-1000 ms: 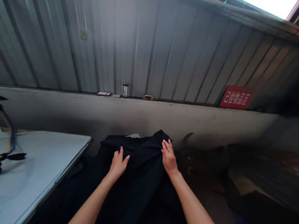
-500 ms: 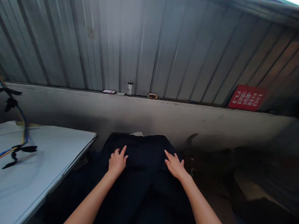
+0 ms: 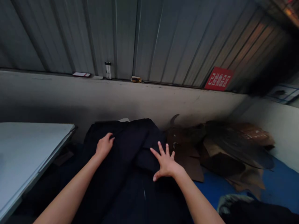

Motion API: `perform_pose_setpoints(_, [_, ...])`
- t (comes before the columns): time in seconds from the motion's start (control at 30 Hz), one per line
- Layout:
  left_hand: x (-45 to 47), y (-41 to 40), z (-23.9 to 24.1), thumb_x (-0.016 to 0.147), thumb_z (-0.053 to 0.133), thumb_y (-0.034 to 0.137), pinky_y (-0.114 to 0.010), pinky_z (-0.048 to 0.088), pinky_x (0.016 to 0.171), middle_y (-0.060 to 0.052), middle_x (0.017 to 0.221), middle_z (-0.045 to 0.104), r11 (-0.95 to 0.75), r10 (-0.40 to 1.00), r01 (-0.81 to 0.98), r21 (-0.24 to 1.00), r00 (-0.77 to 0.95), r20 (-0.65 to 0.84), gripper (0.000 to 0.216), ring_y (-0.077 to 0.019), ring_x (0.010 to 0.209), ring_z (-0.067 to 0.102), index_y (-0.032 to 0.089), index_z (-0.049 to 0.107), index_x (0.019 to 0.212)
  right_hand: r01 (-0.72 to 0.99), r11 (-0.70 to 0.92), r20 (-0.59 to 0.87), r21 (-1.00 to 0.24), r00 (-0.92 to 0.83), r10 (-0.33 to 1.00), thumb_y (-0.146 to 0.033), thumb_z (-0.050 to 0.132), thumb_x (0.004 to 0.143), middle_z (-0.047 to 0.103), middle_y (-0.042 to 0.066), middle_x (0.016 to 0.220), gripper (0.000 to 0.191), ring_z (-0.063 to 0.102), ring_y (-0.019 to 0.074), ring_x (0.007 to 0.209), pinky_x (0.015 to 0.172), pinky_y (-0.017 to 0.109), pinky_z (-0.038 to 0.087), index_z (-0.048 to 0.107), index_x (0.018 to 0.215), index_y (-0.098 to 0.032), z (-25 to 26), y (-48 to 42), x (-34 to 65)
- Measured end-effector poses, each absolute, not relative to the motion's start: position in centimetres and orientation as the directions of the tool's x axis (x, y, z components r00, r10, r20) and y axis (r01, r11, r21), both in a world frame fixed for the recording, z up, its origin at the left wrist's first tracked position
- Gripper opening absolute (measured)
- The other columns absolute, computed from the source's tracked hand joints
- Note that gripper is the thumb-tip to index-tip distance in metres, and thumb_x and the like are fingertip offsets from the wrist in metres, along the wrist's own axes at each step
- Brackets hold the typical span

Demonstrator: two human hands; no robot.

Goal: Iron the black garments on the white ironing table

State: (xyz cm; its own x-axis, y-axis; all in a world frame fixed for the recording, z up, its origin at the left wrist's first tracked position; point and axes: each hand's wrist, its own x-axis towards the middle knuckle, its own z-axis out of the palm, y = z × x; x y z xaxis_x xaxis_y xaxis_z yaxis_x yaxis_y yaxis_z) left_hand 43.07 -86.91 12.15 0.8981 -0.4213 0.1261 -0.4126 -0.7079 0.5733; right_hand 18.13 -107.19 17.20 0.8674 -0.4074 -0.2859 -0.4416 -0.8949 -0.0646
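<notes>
While I watch from afar through the head camera, my only view, I have the dark cloth (image 3: 130,149) in the middle, draped in broad folds with its far edge close to the low pale wall (image 3: 112,99). On its left part is the left hand (image 3: 104,146), whose fingers are curled together and grasping a small fold. The right hand (image 3: 167,163) is over the right part of the cloth, its fingers spread wide and holding nothing; the light is so dim there that I cannot tell whether their tips touch the fabric or sit just above it.

A bit of white material (image 3: 123,119) peeks out behind the far edge of the cloth. To the left I see a white surface (image 3: 30,152), its edge running beside the cloth. Along the wall's ledge, in front of grey metal panels (image 3: 126,34), I make out a flat white item (image 3: 81,74), a clear bottle (image 3: 108,71) standing upright with a black cap, a small golden-brown packet (image 3: 136,79) and, farther right, a red sign (image 3: 219,78) with white characters, leaning back. Right of the cloth, brown cardboard (image 3: 190,163) and a shiny brown bundle (image 3: 255,135) lie near the wall, with a blue stretch (image 3: 280,182) below them.
</notes>
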Motion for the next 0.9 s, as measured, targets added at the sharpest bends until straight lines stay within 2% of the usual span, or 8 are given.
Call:
perform_pose_setpoints(0.1, [43.2,-87.6,13.2,0.086,0.03,0.03,-0.029,0.038,0.091,-0.008,0.115,0.054,-0.666,-0.354,-0.486,0.566,0.873,0.334,0.042,-0.0191,0.106,0.05,0.02,0.041,0.124,-0.417,-0.908,-0.201,-0.021,0.892,-0.405,-0.016,0.071,0.054,-0.016,-0.003,0.145,0.097,-0.022,0.044,0.122,0.086,0.073,0.003,0.02,0.13,-0.049,16.4,-105.8,17.6])
perform_pose_setpoints(0.23, [43.3,-87.4,13.9,0.085,0.028,0.023,-0.033,0.044,0.079,-0.008,0.107,0.053,-0.764,-0.45,-0.448,0.464,0.886,0.113,0.049,-0.02,0.091,0.056,0.031,0.029,0.133,-0.404,-0.905,-0.205,-0.137,0.905,-0.373,-0.002,0.044,0.069,-0.005,-0.011,0.146,0.075,-0.016,0.0363,0.128,0.092,0.068,0.011,0.032,0.126,-0.048,17.6,-105.5,15.0])
perform_pose_setpoints(0.3, [42.6,-87.2,14.2,0.084,0.028,0.022,-0.036,0.044,0.075,-0.01,0.109,0.05,-0.838,-0.39,-0.384,0.388,0.919,0.066,0.049,-0.0225,0.089,0.056,0.033,0.031,0.132,-0.339,-0.922,-0.29,-0.186,0.916,-0.278,-0.009,0.049,0.069,0.002,-0.01,0.146,0.068,-0.013,0.0359,0.129,0.094,0.067,0.006,0.036,0.126,-0.045,19.2,-105.8,13.8])
perform_pose_setpoints(0.4, [40.5,-87.3,14.8,0.083,0.035,0.029,-0.052,0.035,0.086,-0.011,0.128,0.04,-0.889,-0.314,-0.367,0.273,0.924,0.22,0.046,-0.0342,0.112,0.041,0.035,0.037,0.129,-0.307,-0.923,-0.332,-0.234,0.917,-0.221,-0.038,0.057,0.071,0.008,-0.005,0.146,0.053,-0.007,0.0379,0.129,0.096,0.064,0.003,0.046,0.123,-0.038,20.9,-106.8,14.4])
perform_pose_setpoints(0.47, [39.1,-87.5,14.8,0.081,0.039,0.042,-0.068,0.017,0.089,-0.005,0.138,0.031,-0.889,-0.337,-0.399,0.224,0.902,0.269,0.045,-0.0428,0.124,0.019,0.041,0.039,0.126,-0.364,-0.903,-0.177,-0.228,0.928,-0.329,-0.051,0.043,0.078,0.008,-0.005,0.146,0.05,-0.005,0.0357,0.13,0.096,0.064,0.007,0.041,0.126,-0.038,20.7,-107.7,16.6])
perform_pose_setpoints(0.57, [38.0,-87.3,13.5,0.073,0.039,0.062,-0.077,0.001,0.082,0.002,0.143,0.025,-0.89,-0.335,-0.368,0.27,0.929,0.16,0.053,-0.0503,0.125,0.003,0.047,0.038,0.123,-0.512,-0.842,0.055,-0.169,0.848,-0.527,-0.052,0.029,0.084,0.015,-0.006,0.145,0.047,0.001,0.0351,0.131,0.093,0.066,0.012,0.031,0.13,-0.042,17.8,-109.3,20.7])
perform_pose_setpoints(0.7, [38.4,-86.4,9.6,0.073,0.036,0.063,-0.078,0.001,0.081,0.003,0.143,0.025,-0.876,-0.264,-0.25,0.412,0.964,0.023,0.054,-0.051,0.125,0.006,0.05,0.031,0.125,-0.598,-0.789,0.169,-0.14,0.771,-0.614,-0.049,0.028,0.085,0.037,-0.004,0.136,0.044,0.024,0.0326,0.125,0.091,0.057,0.029,0.04,0.126,-0.04,10.9,-110.5,23.6])
perform_pose_setpoints(0.9, [39.9,-86.7,4.4,0.077,0.04,0.049,-0.077,-0.001,0.084,0.004,0.145,0.021,-0.855,-0.246,-0.281,0.435,0.96,0.137,0.051,-0.048,0.126,0.009,0.05,0.026,0.127,-0.624,-0.777,0.558,-0.082,0.618,-0.554,-0.046,0.024,0.084,0.045,0.002,0.13,0.046,0.032,0.0343,0.12,0.086,0.057,0.031,0.043,0.125,-0.038,2.9,-110.3,24.9])
